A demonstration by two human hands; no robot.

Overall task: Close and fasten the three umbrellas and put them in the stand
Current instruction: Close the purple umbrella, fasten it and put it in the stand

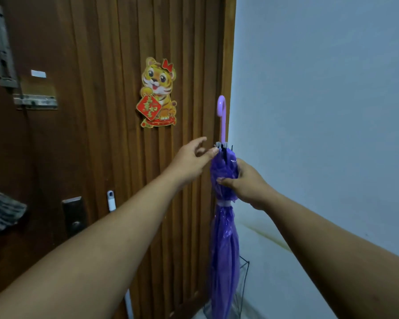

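Purple umbrella [224,240] upright in wire stand [244,282]; right hand [247,184] fingers grip canopy, left hand [191,157] fingers loose.

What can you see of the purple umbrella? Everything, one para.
The purple umbrella is closed and upright, its pale lilac hook handle on top. The canopy looks like thin glossy plastic, gathered and cinched by a pale strap. Rib tips cluster under the handle. The right hand grips the upper canopy; the left hand touches the rib tips. Its lower end sits in a wire stand.

The purple umbrella [224,249] hides most of the wire stand [244,279]; its tip is cut off below.
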